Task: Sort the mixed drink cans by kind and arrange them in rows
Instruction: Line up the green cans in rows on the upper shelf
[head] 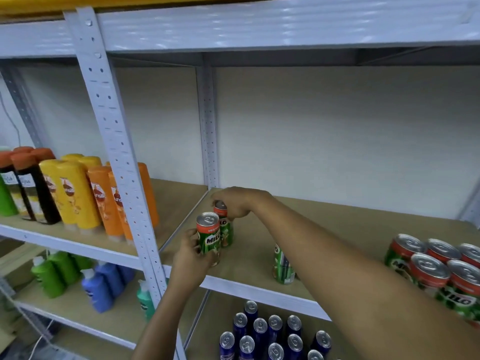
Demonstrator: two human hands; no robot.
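a green milo can (208, 236) with a red band and silver top is held upright at the left front of the brown shelf board (337, 224), its long axis vertical and its label turned toward the camera. it is wrapped from the left and below by the left hand (191, 253), whose fingers are closed round its lower body. just behind it, touching or nearly so, a second milo can (224, 224) is stood upright, and its top is pinched from above by the right hand (233, 202), fingers curled down over the rim.

the step in hand is judged to be the start of a row of milo cans at the left end of the shelf: the rear can is being seated and the front can is to be set down directly before it, base flat and sides in line.

a lone green can (281, 266) is seen farther right near the shelf's front edge, partly hidden by the right forearm; its kind cannot be told. a cluster of milo cans (439, 271) waits at the far right. blue cans (270, 333) are gathered on the shelf below, and shampoo bottles (78, 190) fill the neighbouring bay.
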